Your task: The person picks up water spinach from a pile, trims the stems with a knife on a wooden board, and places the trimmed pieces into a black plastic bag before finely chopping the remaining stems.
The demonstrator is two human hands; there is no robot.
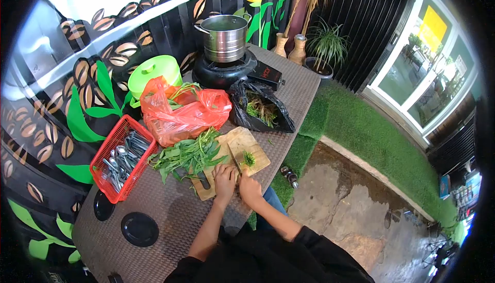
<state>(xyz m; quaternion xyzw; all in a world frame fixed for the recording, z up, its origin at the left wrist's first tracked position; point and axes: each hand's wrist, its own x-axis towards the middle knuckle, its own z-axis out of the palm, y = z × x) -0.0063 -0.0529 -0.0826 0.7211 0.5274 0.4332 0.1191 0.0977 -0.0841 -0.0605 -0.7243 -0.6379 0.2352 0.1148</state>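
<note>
My right hand grips a knife, its blade pointing away from me over the wooden cutting board. Close beside it, my left hand is closed and pressed down on the board, with stems of leafy greens under its fingers, partly hidden. To the right of the blade sits a small heap of chopped greens. A large pile of leafy greens spreads over the board's left side and the table. A dark handle-like object lies left of my left hand.
Behind the board are a red plastic bag and a black bag with plant scraps. A steel pot stands on a portable stove. Left are a green lidded pot, a red cutlery basket and a black plate.
</note>
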